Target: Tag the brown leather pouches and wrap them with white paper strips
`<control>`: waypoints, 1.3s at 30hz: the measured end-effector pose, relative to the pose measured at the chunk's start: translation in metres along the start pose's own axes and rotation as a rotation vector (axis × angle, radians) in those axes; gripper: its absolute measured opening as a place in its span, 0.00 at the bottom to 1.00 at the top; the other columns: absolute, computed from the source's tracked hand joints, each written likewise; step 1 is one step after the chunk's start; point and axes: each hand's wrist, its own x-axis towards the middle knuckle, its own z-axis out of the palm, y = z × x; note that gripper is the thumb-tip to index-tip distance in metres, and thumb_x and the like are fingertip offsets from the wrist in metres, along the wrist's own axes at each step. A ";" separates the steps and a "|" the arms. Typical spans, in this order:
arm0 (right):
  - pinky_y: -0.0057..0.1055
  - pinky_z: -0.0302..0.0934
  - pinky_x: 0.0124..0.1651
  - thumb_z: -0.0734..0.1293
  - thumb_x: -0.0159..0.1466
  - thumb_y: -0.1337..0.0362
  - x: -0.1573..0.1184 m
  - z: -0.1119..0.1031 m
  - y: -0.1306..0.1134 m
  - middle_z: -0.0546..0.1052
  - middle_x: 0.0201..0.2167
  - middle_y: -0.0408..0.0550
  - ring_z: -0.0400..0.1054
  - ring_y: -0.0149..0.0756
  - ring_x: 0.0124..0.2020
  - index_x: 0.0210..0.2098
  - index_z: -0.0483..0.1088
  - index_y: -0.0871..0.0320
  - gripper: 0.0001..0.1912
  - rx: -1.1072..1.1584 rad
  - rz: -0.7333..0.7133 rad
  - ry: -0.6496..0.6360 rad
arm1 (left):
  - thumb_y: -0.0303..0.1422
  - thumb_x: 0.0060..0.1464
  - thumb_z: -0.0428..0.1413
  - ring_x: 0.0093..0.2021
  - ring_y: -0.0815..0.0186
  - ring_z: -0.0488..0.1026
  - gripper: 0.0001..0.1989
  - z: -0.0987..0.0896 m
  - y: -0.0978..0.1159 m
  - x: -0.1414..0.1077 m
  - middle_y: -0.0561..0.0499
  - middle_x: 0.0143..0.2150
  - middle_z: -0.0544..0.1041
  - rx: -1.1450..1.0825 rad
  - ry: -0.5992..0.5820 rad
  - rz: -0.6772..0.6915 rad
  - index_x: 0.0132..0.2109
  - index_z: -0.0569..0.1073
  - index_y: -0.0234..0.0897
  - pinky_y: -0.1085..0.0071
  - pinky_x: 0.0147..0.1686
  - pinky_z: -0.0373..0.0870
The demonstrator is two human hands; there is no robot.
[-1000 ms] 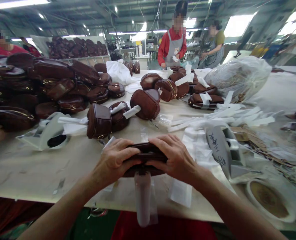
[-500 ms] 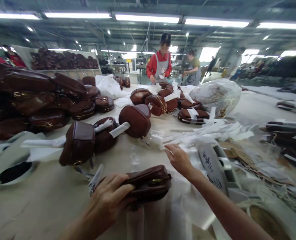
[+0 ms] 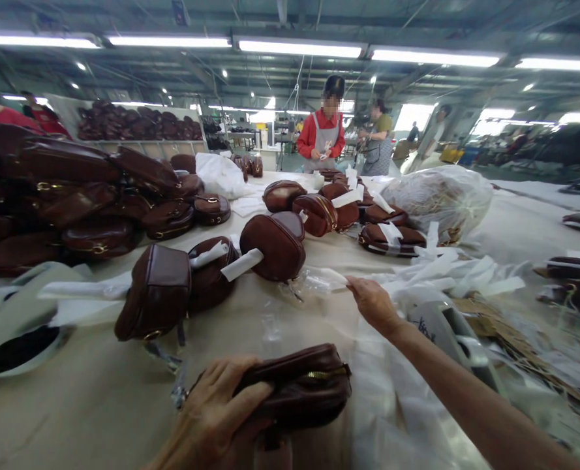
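Note:
My left hand [image 3: 224,405] is wrapped around a dark brown leather bag [image 3: 309,385] with a brass zipper, low in front of me. Farther forward, my right hand [image 3: 370,300] is closed, with fingertips pinching a thin whitish strip [image 3: 336,279]. The strip's far end overlaps crumpled clear plastic [image 3: 312,281], so where one stops I cannot tell. Right beside this hand lies a heap of white strips [image 3: 460,274]. A rounded brown bag [image 3: 273,245] with a white strip around it sits just beyond the plastic.
A big pile of brown bags [image 3: 74,202] fills the left side. Tape dispensers [image 3: 25,326] stand at left and right. A stuffed clear plastic sack [image 3: 441,199] sits at the back right. Across the table stands a person in a red shirt and grey apron [image 3: 326,134].
My right hand has gone from spread fingers beside the strip heap to a pinch on a whitish strip. My left hand still grips the bag. The view has shifted slightly.

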 end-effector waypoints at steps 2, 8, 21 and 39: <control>0.35 0.62 0.47 0.56 0.67 0.66 -0.010 -0.024 -0.027 0.77 0.43 0.55 0.71 0.41 0.42 0.49 0.68 0.60 0.15 0.092 -0.071 0.121 | 0.33 0.61 0.49 0.48 0.58 0.67 0.08 0.001 0.003 0.002 0.44 0.49 0.69 0.052 0.068 0.016 0.41 0.73 0.41 0.62 0.46 0.66; 0.27 0.65 0.42 0.60 0.67 0.67 -0.040 -0.081 -0.126 0.77 0.38 0.49 0.71 0.33 0.38 0.47 0.68 0.58 0.11 0.491 -0.610 0.141 | 0.30 0.56 0.57 0.41 0.60 0.68 0.11 0.002 0.013 -0.008 0.45 0.39 0.71 0.301 0.164 0.109 0.46 0.72 0.34 0.61 0.45 0.63; 0.27 0.63 0.38 0.60 0.66 0.69 -0.041 -0.048 -0.152 0.72 0.31 0.48 0.67 0.32 0.33 0.33 0.72 0.59 0.09 0.576 -0.668 0.039 | 0.27 0.57 0.53 0.51 0.55 0.68 0.08 0.007 0.018 -0.011 0.39 0.47 0.74 0.361 0.282 0.068 0.44 0.70 0.30 0.55 0.52 0.62; 0.21 0.66 0.34 0.59 0.65 0.69 -0.044 -0.035 -0.127 0.74 0.33 0.47 0.71 0.30 0.32 0.39 0.72 0.56 0.09 0.563 -0.796 0.227 | 0.34 0.60 0.49 0.50 0.61 0.66 0.10 0.009 0.013 -0.010 0.43 0.47 0.72 0.397 0.181 0.079 0.42 0.69 0.31 0.61 0.53 0.60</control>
